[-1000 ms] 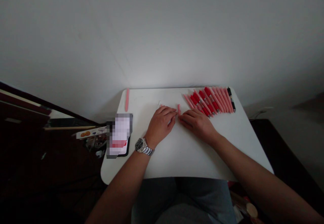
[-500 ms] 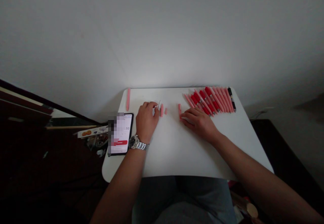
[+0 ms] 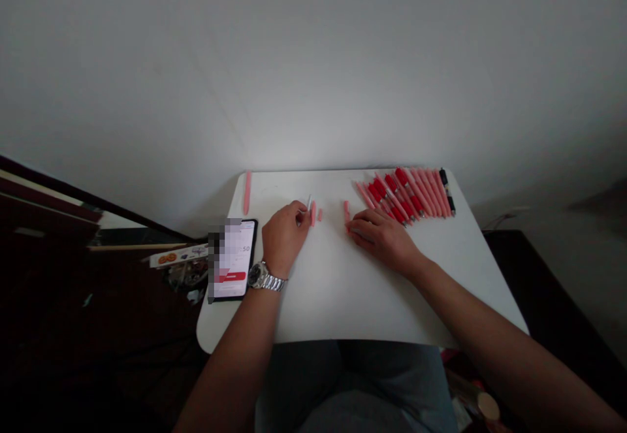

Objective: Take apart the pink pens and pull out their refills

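Observation:
My left hand (image 3: 287, 234), with a metal watch at the wrist, has its fingers curled in a pinch at a thin whitish pen refill (image 3: 309, 202). Right beside its fingertips a pink pen part (image 3: 313, 214) lies on the white table (image 3: 333, 289). A smaller pink pen piece (image 3: 320, 214) is just to the right of that. Across the gap, my right hand (image 3: 379, 236) rests low on the table with its fingers closed round the near end of a pink pen barrel (image 3: 346, 207). The fingers hide that barrel's lower part.
A row of pink pens (image 3: 426, 191), several red pens (image 3: 409, 191) and a black pen (image 3: 447, 192) lies at the back right. One pink pen (image 3: 247, 192) is at the back left corner. A phone (image 3: 234, 260) lies by the left edge. Behind the table stands a wall (image 3: 313, 80).
My left fingers have drawn in closer around the refill, shifting slightly right. My right fingers have closed a little more at the pink barrel. The other pens stay put.

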A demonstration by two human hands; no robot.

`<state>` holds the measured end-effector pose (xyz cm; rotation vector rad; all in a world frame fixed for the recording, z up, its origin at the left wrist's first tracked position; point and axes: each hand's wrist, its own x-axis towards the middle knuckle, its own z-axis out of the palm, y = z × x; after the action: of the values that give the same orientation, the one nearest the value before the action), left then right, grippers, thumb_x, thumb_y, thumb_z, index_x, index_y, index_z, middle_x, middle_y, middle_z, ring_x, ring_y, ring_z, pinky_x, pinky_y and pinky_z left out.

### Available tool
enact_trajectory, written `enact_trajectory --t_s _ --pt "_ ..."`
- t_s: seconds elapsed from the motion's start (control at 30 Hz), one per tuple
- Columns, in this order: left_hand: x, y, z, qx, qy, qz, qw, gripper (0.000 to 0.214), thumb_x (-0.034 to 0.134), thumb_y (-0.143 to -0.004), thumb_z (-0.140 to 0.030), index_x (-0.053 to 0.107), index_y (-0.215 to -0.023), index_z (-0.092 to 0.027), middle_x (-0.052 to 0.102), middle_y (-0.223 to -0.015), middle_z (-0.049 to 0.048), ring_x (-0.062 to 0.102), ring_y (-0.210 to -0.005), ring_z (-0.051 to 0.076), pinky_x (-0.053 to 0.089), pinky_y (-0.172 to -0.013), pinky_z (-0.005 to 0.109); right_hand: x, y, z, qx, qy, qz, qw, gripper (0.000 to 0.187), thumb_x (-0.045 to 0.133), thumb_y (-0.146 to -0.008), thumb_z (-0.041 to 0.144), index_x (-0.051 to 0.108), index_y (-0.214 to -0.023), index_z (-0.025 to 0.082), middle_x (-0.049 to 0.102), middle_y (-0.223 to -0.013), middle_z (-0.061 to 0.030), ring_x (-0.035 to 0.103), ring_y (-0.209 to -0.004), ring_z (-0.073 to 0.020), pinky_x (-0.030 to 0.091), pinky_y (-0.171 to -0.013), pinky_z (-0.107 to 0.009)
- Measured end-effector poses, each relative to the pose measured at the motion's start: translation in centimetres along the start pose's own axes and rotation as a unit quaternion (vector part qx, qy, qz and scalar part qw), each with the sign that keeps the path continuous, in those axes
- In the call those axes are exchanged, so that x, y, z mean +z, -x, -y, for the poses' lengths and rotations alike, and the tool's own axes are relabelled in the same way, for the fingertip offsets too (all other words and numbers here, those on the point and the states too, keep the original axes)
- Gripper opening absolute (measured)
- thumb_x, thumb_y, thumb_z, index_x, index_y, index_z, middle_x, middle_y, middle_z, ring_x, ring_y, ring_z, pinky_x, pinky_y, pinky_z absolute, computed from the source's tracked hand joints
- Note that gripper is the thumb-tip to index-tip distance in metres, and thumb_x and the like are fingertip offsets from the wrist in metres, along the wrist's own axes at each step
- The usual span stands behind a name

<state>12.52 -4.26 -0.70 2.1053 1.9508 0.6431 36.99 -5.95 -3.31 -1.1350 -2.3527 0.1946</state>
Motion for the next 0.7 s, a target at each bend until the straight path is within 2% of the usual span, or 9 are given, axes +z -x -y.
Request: enact_trajectory --t_s 0.23,0.4,0.7 --pt "0.35 0.13 -0.11 0.010 0.021 -0.008 1.000 0.022 0.060 -0.096 -0.047 0.069 -0.101 -0.028 0.076 -0.085 -0.0005 0.068 -0.078 0.019 0.035 -0.061 0.028 0.09 -0.11 0.05 0.003 -0.013 0.007 1.000 0.021 0.053 -0.103 0.026 0.071 -0.112 0.022 0.071 -0.113 -0.0114 0.065 -0.102 -0.0241 0.055 -0.087 -0.038" --pt "0.62 0.25 -0.09 0.019 0.032 -0.005 0.999 0.016 0.062 -0.095 -0.042 0.068 -0.100 -0.028 0.075 -0.085 -0.0011 0.068 -0.079 0.019 0.036 -0.062 0.028 0.05 -0.13 -0.03 0.003 -0.005 0.014 1.000 0.021 0.054 -0.103 0.026 0.071 -0.112 0.020 0.071 -0.114 -0.0114 0.065 -0.103 -0.0242 0.055 -0.088 -0.038" --pt "0.76 0.34 -0.40 0.031 0.026 0.005 0.999 0.017 0.062 -0.095 -0.043 0.067 -0.103 -0.028 0.075 -0.087 -0.0012 0.068 -0.081 0.019 0.039 -0.064 0.029 0.17 -0.16 0.12 0.007 -0.010 0.011 1.000 0.021 0.053 -0.103 0.027 0.071 -0.114 0.022 0.072 -0.114 -0.0107 0.066 -0.104 -0.0239 0.055 -0.090 -0.038"
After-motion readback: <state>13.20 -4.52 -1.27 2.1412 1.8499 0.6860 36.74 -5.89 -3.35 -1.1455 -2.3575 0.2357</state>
